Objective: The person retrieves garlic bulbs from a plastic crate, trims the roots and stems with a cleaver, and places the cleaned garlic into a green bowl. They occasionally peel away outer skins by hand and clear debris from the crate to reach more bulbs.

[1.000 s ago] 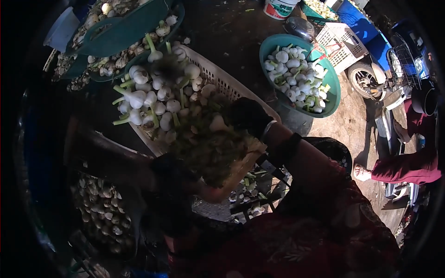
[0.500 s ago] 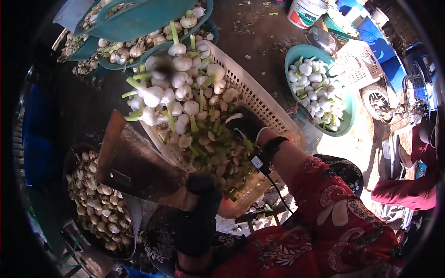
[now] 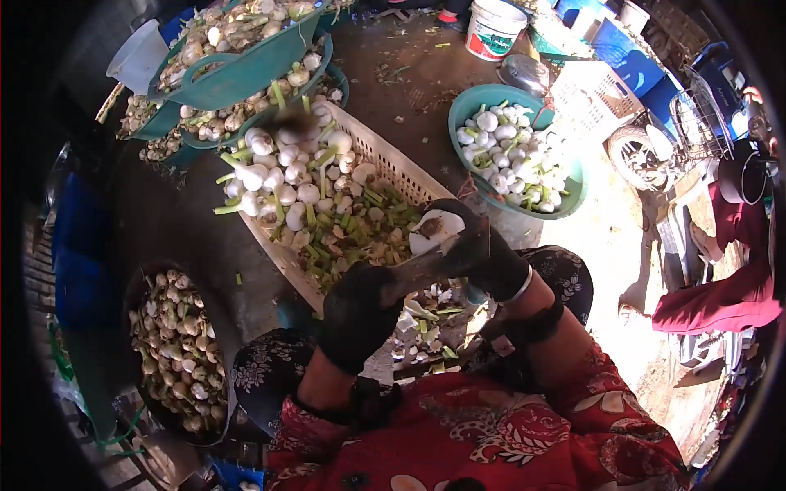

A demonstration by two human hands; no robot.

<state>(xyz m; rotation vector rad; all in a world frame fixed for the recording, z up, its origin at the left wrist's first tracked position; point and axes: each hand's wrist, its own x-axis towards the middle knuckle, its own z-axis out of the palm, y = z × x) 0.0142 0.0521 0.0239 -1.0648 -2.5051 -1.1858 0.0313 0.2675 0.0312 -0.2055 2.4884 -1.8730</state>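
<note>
Head view: both hands work close together at the near end of a perforated cream plastic crate (image 3: 393, 159). The left hand (image 3: 359, 315), in a black glove, is clenched around the handle end of a broad-bladed cleaver (image 3: 430, 272). The blade extends rightward toward the right hand (image 3: 495, 266) and is seen at a steep angle. The right hand, also black-gloved, grasps a garlic bulb (image 3: 438, 233) above the blade, with the brown root disc exposed; some of its fingers are hidden. Whether the blade edge touches the bulb cannot be told.

The crate lies obliquely ahead of the hands. Its far end holds white garlic bulbs with green stem stubs (image 3: 282, 176); its near part holds green stem cuttings (image 3: 352, 233). More trimmings (image 3: 430, 327) lie below the hands, between the knees.

Surrounding items: to the right of the crate, a green oval tub (image 3: 580, 192) contains cleaned white bulbs (image 3: 512, 151). At lower left, a dark round container (image 3: 232, 409) contains brownish bulbs (image 3: 176, 352). At upper left, teal basins (image 3: 262, 74) loaded with garlic are stacked. A white bucket (image 3: 495, 24) stands beyond the green tub.
</note>
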